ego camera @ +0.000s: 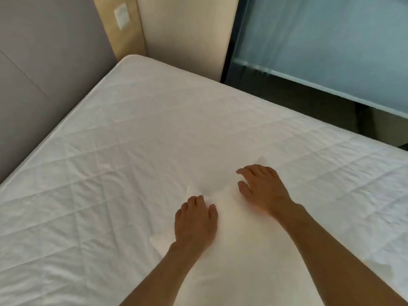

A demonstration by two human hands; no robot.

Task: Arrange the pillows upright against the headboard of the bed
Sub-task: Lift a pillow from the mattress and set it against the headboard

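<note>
A white pillow (238,250) lies flat on the white quilted mattress (154,118), reaching from the bottom of the view up between my arms. It blends into the sheet, and only its pointed corners stand out. My left hand (195,219) is on the pillow's far left part with its fingers curled into the fabric. My right hand (262,188) rests near the far right corner, fingers and thumb apart. The grey padded headboard (33,85) stands along the left side, well away from the pillow.
A beige wall panel with a white switch plate (121,16) sits beyond the bed's far corner. A dark-framed glass partition (320,51) runs along the bed's right side, close to the mattress edge.
</note>
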